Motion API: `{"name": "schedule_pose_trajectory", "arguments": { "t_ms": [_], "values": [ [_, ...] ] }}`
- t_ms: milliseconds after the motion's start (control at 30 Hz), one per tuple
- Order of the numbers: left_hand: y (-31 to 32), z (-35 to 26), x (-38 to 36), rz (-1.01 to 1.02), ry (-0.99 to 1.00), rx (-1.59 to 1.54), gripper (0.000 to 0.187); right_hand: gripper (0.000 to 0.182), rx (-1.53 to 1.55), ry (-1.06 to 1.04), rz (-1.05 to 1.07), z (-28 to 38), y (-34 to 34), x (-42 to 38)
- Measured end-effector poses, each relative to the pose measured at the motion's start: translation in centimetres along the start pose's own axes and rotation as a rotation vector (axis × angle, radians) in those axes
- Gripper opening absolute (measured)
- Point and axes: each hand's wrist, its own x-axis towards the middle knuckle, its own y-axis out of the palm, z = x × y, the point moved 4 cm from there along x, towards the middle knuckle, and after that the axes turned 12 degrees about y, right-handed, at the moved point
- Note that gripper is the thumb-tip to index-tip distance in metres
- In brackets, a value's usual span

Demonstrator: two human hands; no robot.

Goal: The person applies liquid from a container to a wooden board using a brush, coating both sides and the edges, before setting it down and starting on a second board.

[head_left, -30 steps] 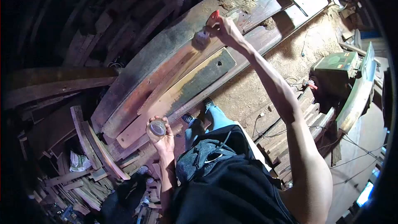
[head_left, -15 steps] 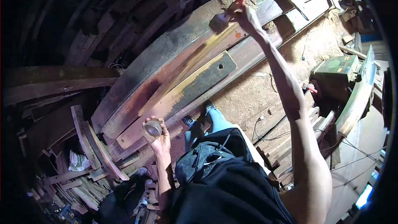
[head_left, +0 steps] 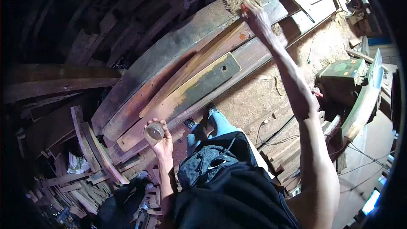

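Observation:
My left hand [head_left: 159,144] is closed round a small, round, clear cup-like container [head_left: 154,132], held near the lower end of the boards. At the far end of the work, my right hand [head_left: 257,20] grips something with a red end [head_left: 243,8]; the rest of it is hidden by the hand. Under that hand runs a long, narrow wooden strip [head_left: 199,63] with a fresh brown surface, lying along the larger timbers. Beside it rests a plank [head_left: 205,82] with a dark patch and a hole near one end. A heap of sawdust [head_left: 234,0] lies just past my right hand.
A wide curved timber [head_left: 157,46] backs the boards. Sawdust covers the floor [head_left: 250,101] on the right, near a green metal box [head_left: 343,68] and loose cables [head_left: 271,142]. Offcuts [head_left: 85,197] and curved wood pieces [head_left: 99,148] are piled at lower left.
My right hand has shifted slightly right and down, and the dark blurred shape beside it no longer shows. More of the strip appears fresh brown. My left hand still holds the container.

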Motion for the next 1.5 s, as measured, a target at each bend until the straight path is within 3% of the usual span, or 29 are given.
{"name": "schedule_pose_trajectory", "arguments": {
  "t_ms": [67, 133, 167, 267, 300, 400, 467, 500, 567, 633, 700, 767, 833, 867, 933, 1033, 1100, 1167, 1200, 1300, 1433, 1500],
  "values": [
    [0.2, 0.1, 0.1, 0.038, 0.01, 0.02, 0.027, 0.019, -0.203, -0.152, 0.115, 2.5, 3.4, -2.4],
    [0.4, 0.1, 0.3, 0.058, 0.012, 0.025, 0.029, 0.018, -0.06, -0.274, 0.006, 6.4, 4.1, -5.0],
    [0.3, 0.2, 0.2, 0.064, 0.015, 0.026, 0.029, 0.018, 0.011, -0.152, 0.174, 7.5, 4.8, -5.3],
    [0.3, 0.4, 0.4, 0.039, 0.007, 0.014, 0.029, 0.019, 0.449, -0.082, 0.142, 8.8, 4.0, -4.7],
    [0.7, 0.5, 0.3, 0.045, -0.01, 0.015, 0.028, 0.016, 0.599, 0.083, 0.144, 7.5, 4.6, -4.2],
    [1.6, 0.9, 0.0, 0.073, 0.003, 0.047, 0.027, 0.013, 0.636, 0.298, 0.199, -0.1, 5.4, -2.1],
    [1.7, 1.2, -0.1, 0.08, -0.002, 0.041, 0.026, 0.012, 0.443, 0.359, 0.098, -7.9, 4.9, -0.1],
    [1.5, 1.2, 0.0, 0.055, 0.007, 0.043, 0.024, 0.012, 0.201, 0.352, -0.009, -8.4, 2.9, 0.6],
    [1.1, 1.0, -0.1, 0.027, 0.024, 0.044, 0.023, 0.014, 0.227, 0.249, -0.205, -7.9, -0.5, 1.9],
    [0.9, 0.9, -0.3, 0.017, 0.025, 0.036, 0.024, 0.016, 0.035, 0.135, -0.338, -4.5, -2.9, 2.2],
    [0.4, 0.6, -0.2, 0.007, 0.032, 0.029, 0.025, 0.012, -0.055, 0.055, -0.235, -2.3, -1.6, 1.4],
    [0.2, 0.5, -0.2, -0.001, 0.041, 0.022, 0.026, 0.031, -0.17, -0.03, 0.042, 1.4, 1.9, -1.7],
    [0.5, 0.3, -0.4, 0.024, 0.043, 0.039, 0.026, 0.037, -0.204, -0.368, -0.044, 6.6, 5.7, -6.5],
    [0.4, 0.3, -0.4, 0.023, 0.047, 0.038, 0.026, 0.04, -0.228, -0.224, 0.268, 9.7, 7.2, -8.5],
    [0.2, -0.1, -0.6, 0.019, 0.078, 0.038, 0.026, 0.043, -0.046, -0.293, 0.309, 14.2, 10.0, -12.0],
    [0.9, -0.4, -1.2, 0.035, 0.098, 0.03, 0.027, 0.022, 0.378, -0.183, 0.403, 20.5, 9.6, -13.4],
    [0.7, -0.9, -1.4, 0.034, 0.113, 0.025, 0.027, 0.02, 0.651, -0.079, 0.431, 21.2, 9.5, -12.7],
    [0.3, -1.1, -1.7, 0.031, 0.134, 0.007, 0.027, 0.018, 0.724, -0.168, 0.273, 20.2, 8.7, -10.9],
    [0.2, -1.1, -1.7, 0.035, 0.142, 0.011, 0.027, 0.015, 0.783, -0.111, 0.305, 19.7, 7.4, -9.8],
    [-0.5, -1.4, -1.7, 0.04, 0.167, -0.005, 0.026, 0.008, 0.583, -0.033, 0.32, 17.2, 6.3, -6.9],
    [-1.0, -1.0, -1.7, 0.038, 0.131, -0.089, 0.026, 0.016, 0.23, -0.281, 0.414, 14.1, 8.4, -6.8],
    [-1.4, -1.0, -1.7, 0.024, 0.142, -0.056, 0.026, 0.025, 0.158, -0.268, 0.525, 12.4, 10.8, -7.8]
  ]
}}
